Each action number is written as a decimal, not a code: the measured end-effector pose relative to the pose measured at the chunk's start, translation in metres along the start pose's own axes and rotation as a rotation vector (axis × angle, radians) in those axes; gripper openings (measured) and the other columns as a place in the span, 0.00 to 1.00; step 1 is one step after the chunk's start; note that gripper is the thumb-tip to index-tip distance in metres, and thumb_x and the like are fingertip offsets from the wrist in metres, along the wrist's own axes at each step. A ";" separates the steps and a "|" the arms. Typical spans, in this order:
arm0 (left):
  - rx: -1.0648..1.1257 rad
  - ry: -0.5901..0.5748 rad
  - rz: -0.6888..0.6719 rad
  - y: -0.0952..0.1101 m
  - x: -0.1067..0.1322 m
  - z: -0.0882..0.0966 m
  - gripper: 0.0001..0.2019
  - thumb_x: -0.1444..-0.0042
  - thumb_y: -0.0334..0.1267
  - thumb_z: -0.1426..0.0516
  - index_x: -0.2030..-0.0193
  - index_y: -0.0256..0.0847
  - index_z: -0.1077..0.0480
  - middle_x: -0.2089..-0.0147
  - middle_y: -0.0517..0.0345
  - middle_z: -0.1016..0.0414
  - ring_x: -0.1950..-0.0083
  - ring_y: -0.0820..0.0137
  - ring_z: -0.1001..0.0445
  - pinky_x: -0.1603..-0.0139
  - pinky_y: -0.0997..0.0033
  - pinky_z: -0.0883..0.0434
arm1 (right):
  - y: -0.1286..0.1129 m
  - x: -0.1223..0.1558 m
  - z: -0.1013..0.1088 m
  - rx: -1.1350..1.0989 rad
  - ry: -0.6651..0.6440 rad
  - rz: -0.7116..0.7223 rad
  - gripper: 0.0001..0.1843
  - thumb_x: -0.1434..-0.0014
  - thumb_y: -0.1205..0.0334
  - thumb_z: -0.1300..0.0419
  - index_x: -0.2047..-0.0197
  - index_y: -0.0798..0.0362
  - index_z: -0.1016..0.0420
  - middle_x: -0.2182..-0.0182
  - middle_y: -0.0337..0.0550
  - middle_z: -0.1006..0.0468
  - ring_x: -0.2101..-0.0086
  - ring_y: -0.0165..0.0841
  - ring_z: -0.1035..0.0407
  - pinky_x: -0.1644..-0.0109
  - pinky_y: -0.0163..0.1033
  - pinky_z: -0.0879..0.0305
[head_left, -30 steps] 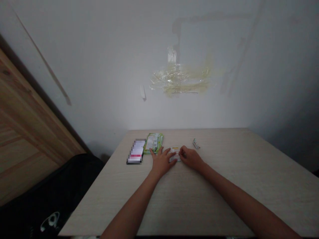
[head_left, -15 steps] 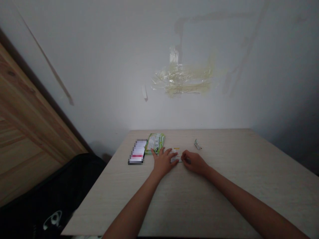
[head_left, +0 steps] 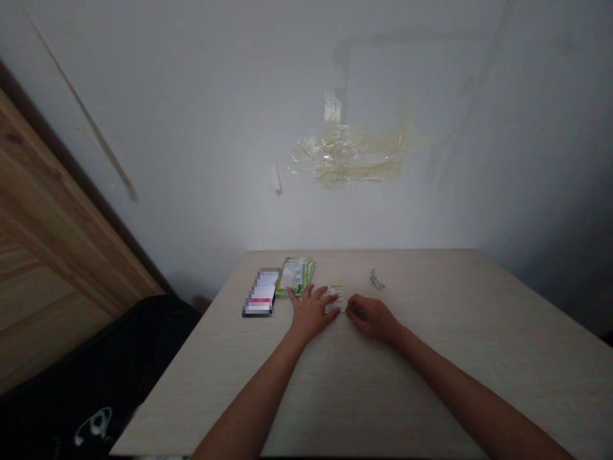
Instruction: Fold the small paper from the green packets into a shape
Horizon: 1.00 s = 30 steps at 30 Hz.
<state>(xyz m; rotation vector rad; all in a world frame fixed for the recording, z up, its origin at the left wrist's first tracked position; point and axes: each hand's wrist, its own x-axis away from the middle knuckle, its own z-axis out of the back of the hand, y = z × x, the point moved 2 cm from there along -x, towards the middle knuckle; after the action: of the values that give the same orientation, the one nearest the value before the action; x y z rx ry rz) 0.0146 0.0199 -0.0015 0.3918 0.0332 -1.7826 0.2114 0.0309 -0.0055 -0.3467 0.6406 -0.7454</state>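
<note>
My left hand (head_left: 310,311) lies on the table with its fingers spread, over a small flat white piece (head_left: 339,291) with a yellow-orange strip along its top. Whether that piece is a card or a packet I cannot tell, since the fingers cover part of it. At its right edge my right hand (head_left: 370,315) is closed in a pinch; what its fingertips hold is too small and hidden to make out. Just beyond the left fingertips sits a small stack of green-and-white printed packets (head_left: 294,273).
A phone (head_left: 261,294) with a blurred-out screen lies left of the packets. A crumpled scrap of wrapper (head_left: 377,279) rests beyond my right hand. The pale wooden table (head_left: 431,383) meets a wall (head_left: 215,160) with peeling tape. Black fabric (head_left: 119,358) lies at the left.
The whole view has shifted very slightly. Both hands keep nearly the same pose at the white piece, with only small finger movement in the right hand.
</note>
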 end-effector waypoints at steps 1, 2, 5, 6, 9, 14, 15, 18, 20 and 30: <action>0.004 -0.001 0.001 0.000 0.000 0.000 0.19 0.43 0.59 0.47 0.45 0.71 0.33 0.36 0.69 0.34 0.32 0.50 0.46 0.40 0.20 0.75 | 0.001 0.000 0.000 0.000 0.007 -0.013 0.06 0.43 0.66 0.44 0.61 0.51 0.30 0.68 0.41 0.21 0.69 0.31 0.27 0.61 0.35 0.34; 0.009 0.000 0.001 0.000 0.000 0.000 0.19 0.43 0.59 0.47 0.45 0.71 0.33 0.36 0.69 0.34 0.32 0.50 0.46 0.40 0.20 0.75 | 0.002 0.000 -0.001 0.003 0.012 -0.023 0.05 0.42 0.66 0.44 0.61 0.51 0.30 0.68 0.40 0.21 0.69 0.31 0.27 0.61 0.35 0.34; 0.025 0.008 -0.002 -0.001 0.000 -0.001 0.19 0.44 0.59 0.47 0.46 0.70 0.32 0.36 0.67 0.33 0.32 0.49 0.46 0.40 0.21 0.76 | 0.005 0.000 -0.002 0.033 0.025 -0.034 0.05 0.41 0.64 0.44 0.61 0.50 0.29 0.68 0.40 0.21 0.68 0.31 0.27 0.61 0.35 0.34; 0.030 0.010 -0.004 -0.001 0.000 -0.001 0.19 0.44 0.59 0.46 0.46 0.70 0.32 0.36 0.67 0.33 0.32 0.49 0.46 0.40 0.22 0.76 | 0.006 0.000 -0.003 0.051 0.029 -0.030 0.05 0.41 0.63 0.44 0.61 0.50 0.29 0.67 0.41 0.21 0.68 0.32 0.27 0.61 0.35 0.34; 0.041 0.012 -0.011 -0.002 0.000 -0.001 0.19 0.44 0.59 0.46 0.45 0.70 0.32 0.36 0.67 0.33 0.32 0.49 0.46 0.40 0.22 0.77 | 0.007 -0.001 -0.004 0.108 0.031 -0.017 0.05 0.40 0.63 0.44 0.60 0.50 0.28 0.65 0.42 0.21 0.67 0.33 0.27 0.60 0.36 0.34; 0.029 0.001 -0.022 -0.003 0.000 -0.001 0.19 0.44 0.60 0.47 0.45 0.70 0.33 0.36 0.67 0.34 0.32 0.48 0.46 0.40 0.20 0.74 | 0.007 -0.006 -0.003 0.135 0.048 -0.058 0.05 0.40 0.63 0.44 0.60 0.50 0.29 0.64 0.42 0.21 0.64 0.33 0.27 0.58 0.36 0.35; 0.027 0.000 -0.022 -0.003 0.000 -0.001 0.19 0.44 0.60 0.47 0.45 0.71 0.33 0.36 0.68 0.34 0.32 0.48 0.46 0.40 0.20 0.74 | 0.008 -0.007 -0.003 0.141 0.051 -0.066 0.04 0.40 0.63 0.44 0.60 0.50 0.29 0.63 0.42 0.21 0.63 0.33 0.27 0.58 0.36 0.35; 0.025 -0.004 -0.021 -0.002 0.000 -0.001 0.19 0.43 0.60 0.48 0.45 0.71 0.33 0.36 0.68 0.34 0.32 0.49 0.46 0.40 0.20 0.74 | 0.010 -0.011 -0.004 0.164 0.070 -0.102 0.04 0.39 0.62 0.43 0.61 0.50 0.29 0.63 0.42 0.22 0.62 0.33 0.27 0.58 0.36 0.35; 0.022 -0.009 -0.018 -0.002 0.000 -0.002 0.19 0.43 0.60 0.48 0.45 0.71 0.33 0.36 0.68 0.34 0.32 0.49 0.47 0.40 0.20 0.74 | 0.013 -0.014 -0.005 0.176 0.077 -0.127 0.04 0.39 0.61 0.43 0.61 0.50 0.29 0.63 0.42 0.22 0.62 0.33 0.27 0.58 0.36 0.36; 0.050 -0.041 -0.005 -0.003 -0.001 -0.002 0.19 0.44 0.59 0.47 0.45 0.70 0.33 0.35 0.68 0.35 0.30 0.49 0.49 0.40 0.22 0.77 | 0.025 -0.032 -0.008 0.205 0.082 -0.166 0.04 0.39 0.62 0.43 0.60 0.50 0.31 0.64 0.41 0.22 0.62 0.33 0.28 0.59 0.35 0.38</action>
<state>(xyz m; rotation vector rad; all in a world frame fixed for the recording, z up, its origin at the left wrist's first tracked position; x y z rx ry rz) 0.0123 0.0215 -0.0036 0.3912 -0.0395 -1.7982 0.2014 0.0706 -0.0112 -0.1822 0.6110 -0.9798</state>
